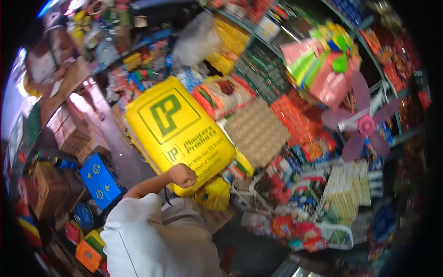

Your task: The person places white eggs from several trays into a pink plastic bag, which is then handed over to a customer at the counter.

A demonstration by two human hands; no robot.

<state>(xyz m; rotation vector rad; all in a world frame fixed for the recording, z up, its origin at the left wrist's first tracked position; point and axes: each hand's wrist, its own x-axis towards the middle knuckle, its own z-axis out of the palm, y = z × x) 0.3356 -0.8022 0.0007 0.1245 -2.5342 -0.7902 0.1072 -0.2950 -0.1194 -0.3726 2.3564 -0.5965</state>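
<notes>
My left hand (183, 175) is curled into a fist at the near end of a yellow Planters Products rice sack (211, 145). It overlaps the sack's printed face, and no object shows in the fingers. Whether it rests on the sack or hovers just above is unclear. The sack lies flat with its green logo up. Just below it is a crumpled yellow plastic bag (214, 194). Near the bottom edge, a dim skin-toned shape beside my white shirt may be my right arm; its hand cannot be made out clearly.
Cardboard egg trays (258, 131) and a printed sack (225, 95) lie beyond the rice sack. A pink-bladed fan (366, 125) stands at right, below hanging plastic bags (325, 65). A blue box (102, 181) and cartons (69, 130) line the left. Another person (48, 59) is at upper left.
</notes>
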